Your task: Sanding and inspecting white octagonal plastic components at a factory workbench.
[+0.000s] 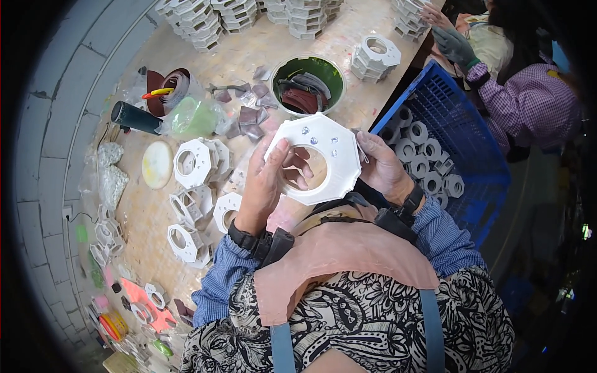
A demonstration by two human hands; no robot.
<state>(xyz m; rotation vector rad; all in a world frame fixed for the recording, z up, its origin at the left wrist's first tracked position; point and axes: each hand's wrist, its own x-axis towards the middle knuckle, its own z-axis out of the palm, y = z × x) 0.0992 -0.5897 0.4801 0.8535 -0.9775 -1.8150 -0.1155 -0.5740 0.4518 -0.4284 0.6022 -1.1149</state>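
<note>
Both hands gripped a white octagonal plastic ring (320, 158) above the wooden table (249, 56): left hand (267, 180) curled through its round opening, right hand (382, 168) clamping the edge (smooth, small holes).

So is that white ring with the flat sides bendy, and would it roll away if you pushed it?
Probably stiff: the white octagonal ring keeps its shape though the left hand and right hand grip only its edges. It likely would not roll far, since its rim has flat sides. It seems light for its size: fingers alone hold it up.
</note>
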